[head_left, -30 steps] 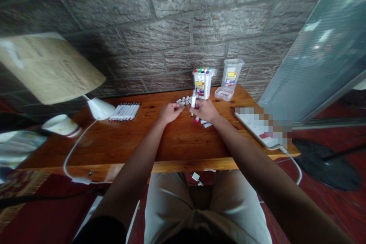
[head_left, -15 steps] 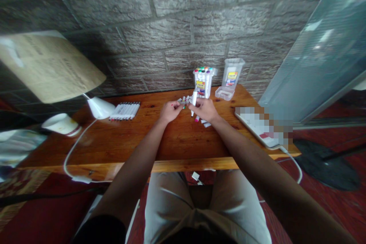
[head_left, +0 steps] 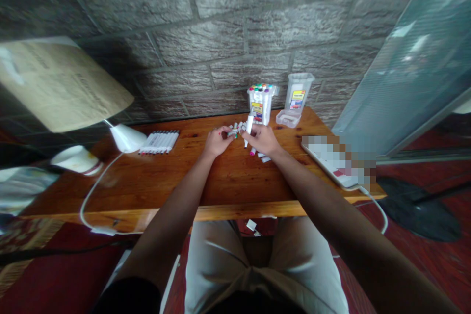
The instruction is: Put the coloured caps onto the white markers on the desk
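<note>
My right hand [head_left: 265,139] is closed on a white marker [head_left: 249,131], held nearly upright with its dark end down. My left hand [head_left: 217,142] reaches to the edge of a small pile of loose white markers [head_left: 234,130], thumb and forefinger apart around the nearest ones. One marker there shows a green end. Under and beside my right hand lie a pink-ended marker [head_left: 252,151] and further white markers [head_left: 264,157]. Just behind stands a clear case [head_left: 258,108] filled with upright markers with coloured caps.
An open clear plastic case [head_left: 297,95] stands at the back right. On the left are a neat row of markers [head_left: 159,142], a lamp [head_left: 127,138] and a paper cup [head_left: 79,161]. A white tray-like item [head_left: 327,163], partly pixelated, lies right with a cable.
My left thumb and forefinger have spread apart at the pile, showing more of the markers between them. My right hand still holds the upright marker. The view has shifted slightly.
</note>
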`<state>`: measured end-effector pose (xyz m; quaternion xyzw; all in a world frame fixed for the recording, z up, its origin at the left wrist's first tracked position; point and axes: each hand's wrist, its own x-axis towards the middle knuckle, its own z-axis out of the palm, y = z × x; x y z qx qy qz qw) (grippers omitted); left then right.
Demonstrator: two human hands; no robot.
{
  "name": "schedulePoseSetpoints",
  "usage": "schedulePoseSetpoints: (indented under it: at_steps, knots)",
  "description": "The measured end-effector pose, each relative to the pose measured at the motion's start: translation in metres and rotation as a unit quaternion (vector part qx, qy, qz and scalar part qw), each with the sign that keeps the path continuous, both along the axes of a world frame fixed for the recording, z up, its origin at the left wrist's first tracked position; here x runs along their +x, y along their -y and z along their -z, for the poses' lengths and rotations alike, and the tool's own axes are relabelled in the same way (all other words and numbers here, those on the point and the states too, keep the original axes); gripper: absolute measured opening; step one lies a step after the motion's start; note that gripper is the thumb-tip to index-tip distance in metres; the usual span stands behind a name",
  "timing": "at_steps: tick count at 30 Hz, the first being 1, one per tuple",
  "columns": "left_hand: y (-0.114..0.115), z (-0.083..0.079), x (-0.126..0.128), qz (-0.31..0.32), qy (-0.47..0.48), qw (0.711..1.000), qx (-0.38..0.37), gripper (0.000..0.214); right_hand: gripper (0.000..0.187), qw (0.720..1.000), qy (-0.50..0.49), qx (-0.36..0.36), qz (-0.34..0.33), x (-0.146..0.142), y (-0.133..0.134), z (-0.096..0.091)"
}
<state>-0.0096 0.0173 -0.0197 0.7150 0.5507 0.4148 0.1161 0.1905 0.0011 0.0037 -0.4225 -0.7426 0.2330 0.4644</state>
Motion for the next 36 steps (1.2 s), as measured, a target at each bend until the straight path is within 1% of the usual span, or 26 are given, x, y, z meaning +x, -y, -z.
schedulePoseSetpoints:
  at_steps: [5, 11, 15, 22, 26, 30, 34, 36]
  knots:
    - [-0.003, 0.006, -0.002, 0.037, 0.010, 0.999, -0.017, 0.014, 0.036, 1.000, 0.004, -0.016, 0.006, 0.000, 0.002, -0.003]
    - [-0.001, 0.000, -0.002, 0.069, 0.009, 0.997, -0.039, 0.020, 0.032, 1.000, 0.002, -0.010, 0.006, 0.000, 0.002, -0.004]
    - [0.002, -0.002, -0.001, 0.069, 0.017, 0.996, -0.044, 0.018, 0.032, 1.000, 0.000, -0.008, 0.005, 0.000, 0.001, -0.002]
    - [-0.001, 0.001, -0.001, 0.067, 0.029, 0.997, -0.027, 0.017, 0.033, 1.000, 0.010, 0.004, 0.000, 0.000, 0.000, -0.001]
    - [0.000, 0.000, -0.001, 0.054, 0.007, 0.998, -0.038, 0.014, 0.039, 0.998, 0.035, 0.017, -0.050, 0.001, 0.001, -0.001]
    - [0.002, -0.003, -0.001, 0.062, 0.004, 0.997, -0.050, 0.011, 0.042, 0.992, 0.054, 0.022, -0.108, 0.001, 0.003, 0.000]
    - [0.003, -0.006, -0.001, 0.064, 0.006, 0.996, -0.059, 0.014, 0.036, 0.983, 0.077, 0.032, -0.166, 0.000, 0.003, 0.001]
    - [0.003, -0.007, -0.001, 0.061, 0.006, 0.996, -0.062, 0.016, 0.032, 0.978, 0.088, 0.041, -0.183, 0.000, 0.003, 0.002]
